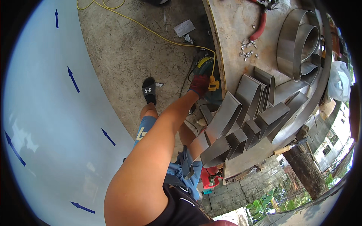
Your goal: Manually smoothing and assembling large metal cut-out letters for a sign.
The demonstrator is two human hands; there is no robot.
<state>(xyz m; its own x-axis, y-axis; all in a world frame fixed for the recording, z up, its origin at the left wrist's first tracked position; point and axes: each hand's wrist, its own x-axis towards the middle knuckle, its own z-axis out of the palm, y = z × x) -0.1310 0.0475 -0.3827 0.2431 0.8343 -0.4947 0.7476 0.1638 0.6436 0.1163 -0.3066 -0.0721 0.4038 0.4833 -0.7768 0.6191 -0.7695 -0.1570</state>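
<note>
My left hand (200, 84), in a dark red glove, reaches down beside the wooden table edge. Its fingers look closed, but what they grip is hidden. Right against it hangs a yellow socket block (213, 83) on a yellow extension cord (173, 42). Just beyond the glove is a dark green round machine (204, 64) with a yellow band. A dark red patch at the bottom edge looks like the glove of my right hand (221, 223); its fingers are out of sight. Bent sheet-metal strips (230, 113) stand on the table next to my left forearm.
Red-handled pliers (258, 28) and small metal scraps (247, 51) lie on the table (233, 22). A coiled metal strip (290, 45) stands at its far right. A pale sheet with blue arrows (45, 113) fills the left. Paper (184, 28) lies on the concrete floor (117, 56).
</note>
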